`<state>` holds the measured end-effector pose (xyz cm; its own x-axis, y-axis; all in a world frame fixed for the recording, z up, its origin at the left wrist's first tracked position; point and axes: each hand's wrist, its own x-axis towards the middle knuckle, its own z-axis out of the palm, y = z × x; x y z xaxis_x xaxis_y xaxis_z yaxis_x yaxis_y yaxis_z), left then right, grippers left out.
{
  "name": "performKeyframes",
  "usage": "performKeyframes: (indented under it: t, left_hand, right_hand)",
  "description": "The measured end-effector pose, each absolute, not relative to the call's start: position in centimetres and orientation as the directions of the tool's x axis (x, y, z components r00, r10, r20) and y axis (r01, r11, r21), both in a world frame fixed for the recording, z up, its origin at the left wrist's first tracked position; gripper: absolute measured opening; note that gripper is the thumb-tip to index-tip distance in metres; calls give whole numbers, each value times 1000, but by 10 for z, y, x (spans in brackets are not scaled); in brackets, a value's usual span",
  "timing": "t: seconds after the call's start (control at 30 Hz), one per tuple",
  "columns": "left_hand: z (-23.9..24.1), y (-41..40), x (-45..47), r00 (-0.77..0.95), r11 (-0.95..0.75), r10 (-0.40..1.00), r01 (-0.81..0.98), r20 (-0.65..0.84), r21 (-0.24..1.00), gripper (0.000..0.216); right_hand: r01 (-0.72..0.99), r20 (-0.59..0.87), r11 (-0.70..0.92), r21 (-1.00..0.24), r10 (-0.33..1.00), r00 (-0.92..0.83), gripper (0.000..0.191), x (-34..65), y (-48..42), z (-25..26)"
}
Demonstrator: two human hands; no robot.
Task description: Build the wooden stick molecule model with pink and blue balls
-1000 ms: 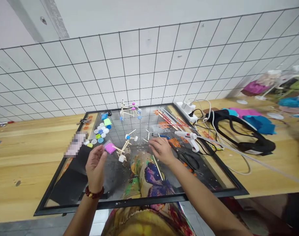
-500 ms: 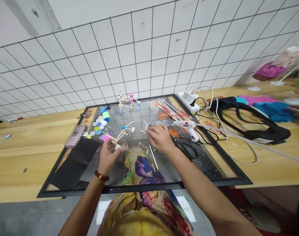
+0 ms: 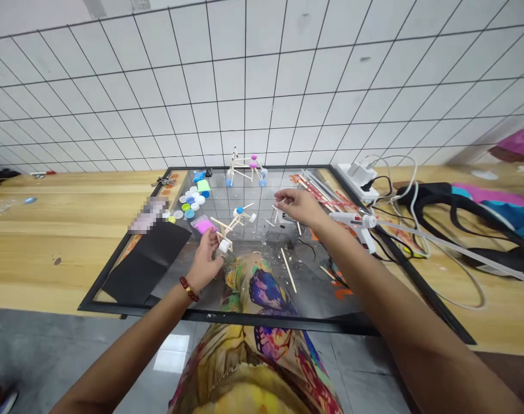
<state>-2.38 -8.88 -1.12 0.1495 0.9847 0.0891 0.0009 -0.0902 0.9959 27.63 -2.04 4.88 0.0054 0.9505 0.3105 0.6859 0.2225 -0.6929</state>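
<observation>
My left hand (image 3: pixel 206 260) grips a small model of wooden sticks (image 3: pixel 228 230). A blue cap (image 3: pixel 240 211) sits on top of it, and a white bottle cap (image 3: pixel 224 246) is at the end by my thumb. My right hand (image 3: pixel 299 206) hovers over the glass board (image 3: pixel 262 299), fingers loosely stretched out, with nothing visible in them. Just below those fingers lie short cut sticks (image 3: pixel 270 222). A longer stick (image 3: pixel 288 270) lies nearer to me. At the back stands another stick model (image 3: pixel 244 169) with pink and blue parts.
A white glue gun (image 3: pixel 357 225) with a long glue stick lies right of my forearm. Beyond it are a power strip (image 3: pixel 352 183), cables and black straps. Coloured caps (image 3: pixel 192 201), a pink packet (image 3: pixel 204 225) and black sheets (image 3: pixel 145 261) lie on the left.
My right hand has lifted away from the short sticks, farther back and to the right. My left hand still holds the stick model. The camera view has shifted.
</observation>
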Motion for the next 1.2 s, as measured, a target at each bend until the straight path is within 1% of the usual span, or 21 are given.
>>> performKeyframes:
  t: [0.07,0.13,0.3,0.47,0.57,0.63,0.7,0.83,0.9,0.93,1.0,1.07,1.13,1.2]
  left_hand:
    - [-13,-91,-23,144,-96,985,20,92,995,84]
    - [-14,-93,-23,109,-96,990,21,93,995,84]
    - [-21,-94,-26,92,-80,993,-7,80,997,81]
    - [-28,-96,-26,122,-69,991,62,61,996,76]
    - [-28,-98,-25,118,-56,992,85,46,995,71]
    - [-28,-99,-24,107,-48,994,92,38,995,69]
    - [-29,-99,-24,107,-42,994,103,31,994,68]
    - [-33,-99,-24,132,-56,990,132,38,990,68]
    - [-33,-100,-25,145,-61,989,145,40,988,69]
    - [-33,-100,-25,154,-55,988,151,32,987,70]
    - [-30,-100,-25,168,-41,986,157,14,987,70]
    - [-27,-100,-25,168,-39,986,155,13,987,71]
    - [-24,-99,-24,157,-49,987,147,26,988,71]
    - [-21,-98,-24,150,-56,988,137,36,989,70]
  right_hand:
    - [729,245,136,-671,969,45,26,279,16,60]
    - [760,219,64,-647,970,105,28,279,52,64]
    - [787,219,4,-617,961,166,42,269,121,48]
    - [808,231,55,-586,968,101,46,261,155,34]
    - [820,244,92,-565,968,60,38,258,161,30]
    - [827,259,108,-552,965,47,28,257,156,29]
    - [828,276,125,-546,960,37,23,258,145,28]
    - [815,290,171,-554,957,-4,26,265,112,27]
    - [783,299,184,-594,954,3,24,271,98,27]
    - [734,297,180,-655,954,31,23,274,94,27]
    - [564,267,163,-810,958,107,24,279,93,27]
    - [387,215,143,-911,965,150,31,282,98,27]
    - [304,181,130,-944,972,148,37,283,107,27]
    - [273,157,115,-955,978,138,42,281,117,26]
